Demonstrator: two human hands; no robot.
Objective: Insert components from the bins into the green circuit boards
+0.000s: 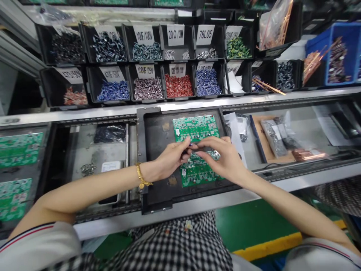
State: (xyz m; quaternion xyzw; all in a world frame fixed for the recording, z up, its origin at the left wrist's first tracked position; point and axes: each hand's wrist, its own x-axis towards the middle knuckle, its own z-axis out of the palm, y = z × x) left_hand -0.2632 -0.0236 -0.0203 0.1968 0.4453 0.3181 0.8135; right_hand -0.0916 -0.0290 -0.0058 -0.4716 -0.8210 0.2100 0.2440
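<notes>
Over boards [195, 127] near the right edge of the tray [154, 131], a part [191, 144] is pinched by the left hand [172, 156], seemingly for reach by the curled right hand [225, 157], hold unclear.

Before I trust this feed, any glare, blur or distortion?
Head view: the 78L05 label reads clearly, but the leftmost green boards look soft. Head view: glare on the plastic bag; leftmost bins lean outward, likely wide-angle stretch. Head view: the left hand's small part is too tiny to identify.
</notes>
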